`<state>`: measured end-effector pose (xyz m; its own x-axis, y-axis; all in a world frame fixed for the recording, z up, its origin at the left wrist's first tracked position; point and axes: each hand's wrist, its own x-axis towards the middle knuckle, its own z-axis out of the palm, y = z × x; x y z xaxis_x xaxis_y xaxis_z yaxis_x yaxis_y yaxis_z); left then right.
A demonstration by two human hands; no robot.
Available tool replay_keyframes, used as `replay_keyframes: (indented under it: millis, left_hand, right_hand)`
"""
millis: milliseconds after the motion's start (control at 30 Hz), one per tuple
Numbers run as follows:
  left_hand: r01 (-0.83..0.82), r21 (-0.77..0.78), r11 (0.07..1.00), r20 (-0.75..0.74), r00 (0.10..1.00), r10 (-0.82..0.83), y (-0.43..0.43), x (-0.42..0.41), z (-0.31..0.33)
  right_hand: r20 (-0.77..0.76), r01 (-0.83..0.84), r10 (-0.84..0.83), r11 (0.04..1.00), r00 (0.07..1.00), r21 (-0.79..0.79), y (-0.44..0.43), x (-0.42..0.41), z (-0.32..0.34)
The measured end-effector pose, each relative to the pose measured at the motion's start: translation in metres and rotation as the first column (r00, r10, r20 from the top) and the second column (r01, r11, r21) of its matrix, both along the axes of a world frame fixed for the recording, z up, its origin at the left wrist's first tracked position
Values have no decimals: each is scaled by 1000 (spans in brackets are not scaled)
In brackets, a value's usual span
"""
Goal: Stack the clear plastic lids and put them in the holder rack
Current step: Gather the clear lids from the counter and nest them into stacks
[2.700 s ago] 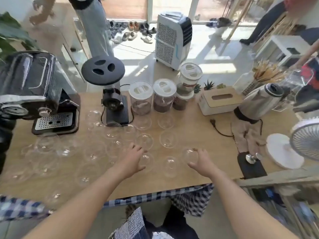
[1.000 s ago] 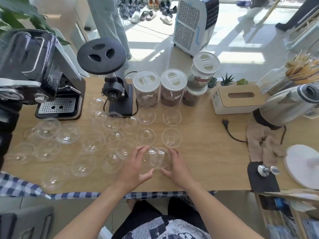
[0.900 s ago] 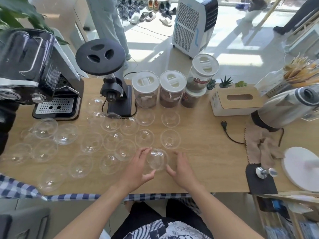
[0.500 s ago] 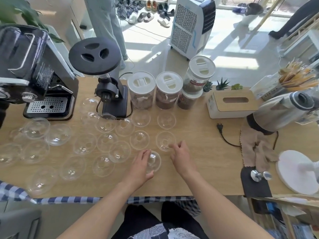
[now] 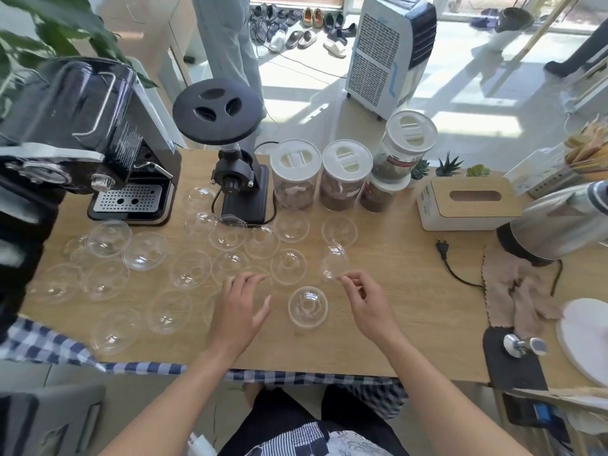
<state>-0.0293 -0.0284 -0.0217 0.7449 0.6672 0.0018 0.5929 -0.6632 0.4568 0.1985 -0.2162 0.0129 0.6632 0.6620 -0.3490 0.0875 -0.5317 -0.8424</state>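
Several clear dome lids lie scattered over the wooden table (image 5: 394, 307), mostly on its left half. A small stack of lids (image 5: 308, 307) stands near the front edge between my hands. My right hand (image 5: 365, 301) pinches the rim of one tilted clear lid (image 5: 335, 263), lifted off the table just right of the stack. My left hand (image 5: 241, 304) hovers open, fingers spread, over the lids left of the stack, holding nothing. No holder rack shows in this view.
Behind the lids stand an espresso machine (image 5: 82, 143), a black grinder (image 5: 237, 179) and three white-capped jars (image 5: 342, 176). A tissue box (image 5: 467, 202), kettle (image 5: 559, 222), loose plug cord (image 5: 447, 258) and cloth (image 5: 516, 294) fill the right side.
My hands brought lids together into a stack and set it down near the front edge. The left hand let go and moved left; the right hand picked up another lid behind the stack.
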Motion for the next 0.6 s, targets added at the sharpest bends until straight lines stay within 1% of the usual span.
replay_keyframes:
  millis: [33,100,167,233,267,333,433,500,600]
  left_hand:
    - [9,11,1000,-41,999,-8,7,-6,-1]
    - [49,3,999,-154,987,-48,16,-15,-4]
    - [83,-4,997,-282,956,-81,20,-19,-8]
    - [110,21,994,-336,937,-97,24,-21,-14]
    - [124,43,991,-324,941,-103,25,-21,-16]
    - [119,86,989,-250,964,-94,26,-19,-17]
    - [53,92,994,-107,993,-43,26,-15,-13]
    - [10,43,999,-29,1000,-8,25,-15,-9]
    - [-42,-100,994,76,996,49,21,-17,-4]
  right_hand:
    - [-100,-4,5,1000,995,10,-1,-5,8]
    - [-294,-31,38,999,955,28,-3,-15,15]
    - [-435,-27,43,999,899,44,-4,-24,7]
    - [-537,3,7,1000,843,18,-5,-30,-9]
    - [-570,17,-19,1000,822,-9,-7,-34,-16]
    - [-598,37,-70,997,798,-67,-8,-39,-28]
    - [-588,60,-128,989,798,-134,-8,-46,-38]
    - [-560,84,-174,980,810,-182,-6,-50,-41]
    - [-506,110,-216,967,835,-232,-4,-55,-45]
